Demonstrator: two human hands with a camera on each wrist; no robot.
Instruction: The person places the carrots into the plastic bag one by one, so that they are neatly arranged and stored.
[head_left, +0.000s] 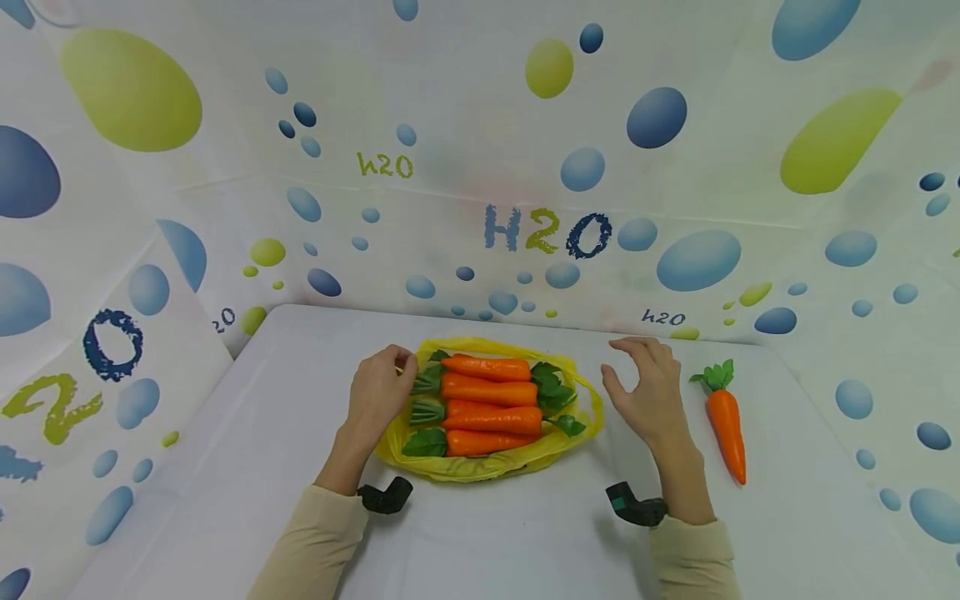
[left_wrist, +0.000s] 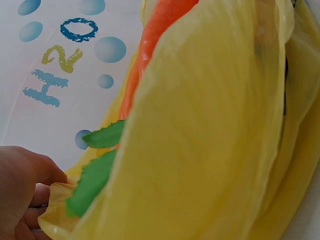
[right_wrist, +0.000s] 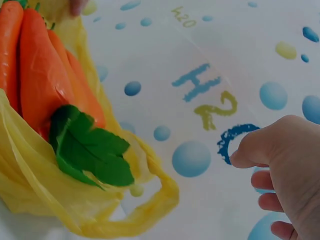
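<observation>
A yellow plastic bag (head_left: 465,472) lies spread on the table with several orange carrots (head_left: 491,392) in it, their green leaves at both ends. At the bag's left side, my left hand (head_left: 378,387) pinches its edge; the left wrist view shows thumb and fingers on the thin yellow film (left_wrist: 57,200) beside a green leaf (left_wrist: 92,185). My right hand (head_left: 651,392) hovers right of the bag, fingers apart and loosely bent, holding nothing. Nearest to it on the left is the bag's looped handle (right_wrist: 167,197). A single carrot (head_left: 726,437) lies to its right, outside the bag.
The white table (head_left: 495,542) ends at the back against a white curtain (head_left: 450,100) printed with blue and green drops and H2O lettering. The same printed cloth hangs at left and right. Black wrist cameras (head_left: 386,496) sit on both wrists.
</observation>
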